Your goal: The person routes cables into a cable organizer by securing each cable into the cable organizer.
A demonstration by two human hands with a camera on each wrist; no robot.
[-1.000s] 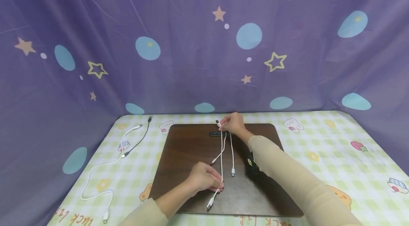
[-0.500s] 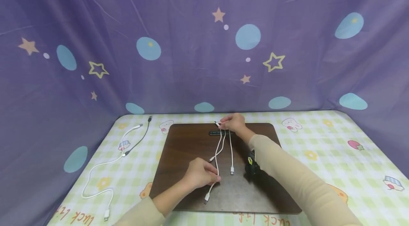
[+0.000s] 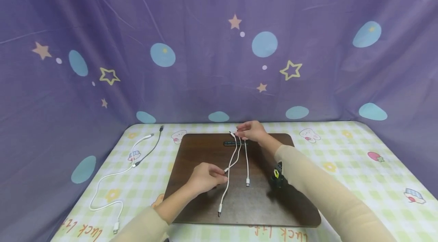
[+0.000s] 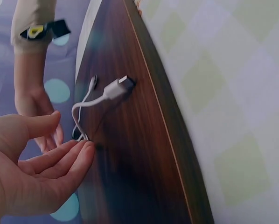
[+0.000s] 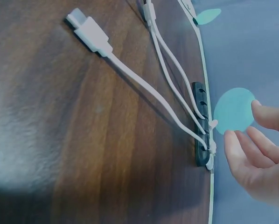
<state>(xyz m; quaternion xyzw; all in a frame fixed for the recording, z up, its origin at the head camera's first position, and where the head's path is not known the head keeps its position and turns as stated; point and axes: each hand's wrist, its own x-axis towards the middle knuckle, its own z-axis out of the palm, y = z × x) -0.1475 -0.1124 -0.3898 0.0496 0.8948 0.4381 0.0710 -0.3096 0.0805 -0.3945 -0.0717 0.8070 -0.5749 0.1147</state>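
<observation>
Evidently, your right hand (image 3: 252,132) holds nothing: the right wrist view shows thumb and fingers parted, fingertips just beyond the black clip (image 3: 229,144) and seemingly not touching it. Your left hand (image 3: 205,177) likewise has thumb and fingers parted, beside the long white cable (image 4: 89,103), with no pinch on it; whether a fingertip touches the cable cannot be determined.

Governing relation, as judged: that cable's long axis runs from the clip toward the near edge of the board (image 3: 191,151), veering to the clip's left. Your right hand is nearer its clip end, your left nearer its middle.

Pose: your right arm reaches in from the clip's right, fingers pointing left; your left hand sits on the clip's near side, to its left, fingers pointing right.

Farther out, two more white cables run from the clip: the short cable (image 3: 226,170) appears to cross the long one near your left fingertips; the right-hand cable (image 5: 94,36) lies apart. Well left of the clip, off the board, lie a loose white cable (image 3: 108,175) and a black cable (image 3: 155,146).
</observation>
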